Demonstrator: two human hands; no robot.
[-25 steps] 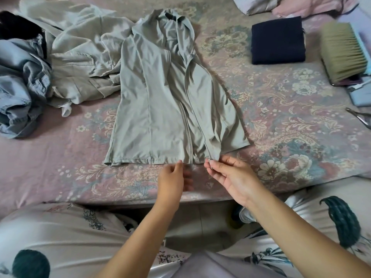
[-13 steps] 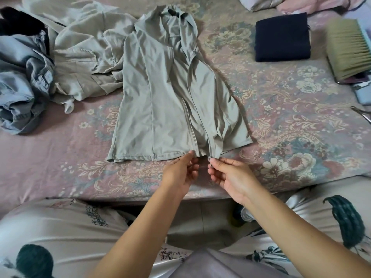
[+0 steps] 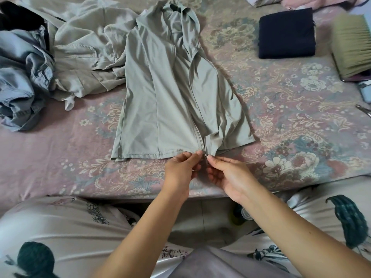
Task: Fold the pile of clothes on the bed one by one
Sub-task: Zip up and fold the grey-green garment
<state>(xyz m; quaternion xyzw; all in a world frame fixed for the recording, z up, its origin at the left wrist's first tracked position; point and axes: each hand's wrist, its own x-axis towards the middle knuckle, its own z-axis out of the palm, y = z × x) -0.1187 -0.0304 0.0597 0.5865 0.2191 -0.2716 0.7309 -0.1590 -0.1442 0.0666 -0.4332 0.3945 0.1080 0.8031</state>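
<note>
My left hand and right hand met at the bottom hem of the grey-green hooded jacket, each pinching the fabric between thumb and fingertips on its own side of the zipper; the 2 hands were nearly touching. Whether I held the zipper's end itself or only the cloth beside it, I could not tell.

The jacket lay flat on the floral bedsheet, hood away from me, hem near the bed's front edge, its right half wrinkled toward the zipper. Just to its left, and touching it at the shoulder, sat the unfolded pile: a beige garment rumpled on top of the sheet, a crumpled blue denim piece beyond that, and something black at the far corner.

Well apart on the right lay a folded navy garment, and past it a bed brush with pale bristles at the frame's edge. A small metal tool poked in below the brush, too cut off to name. My patterned trousers filled the foreground. I could read no labels or writing anywhere.
</note>
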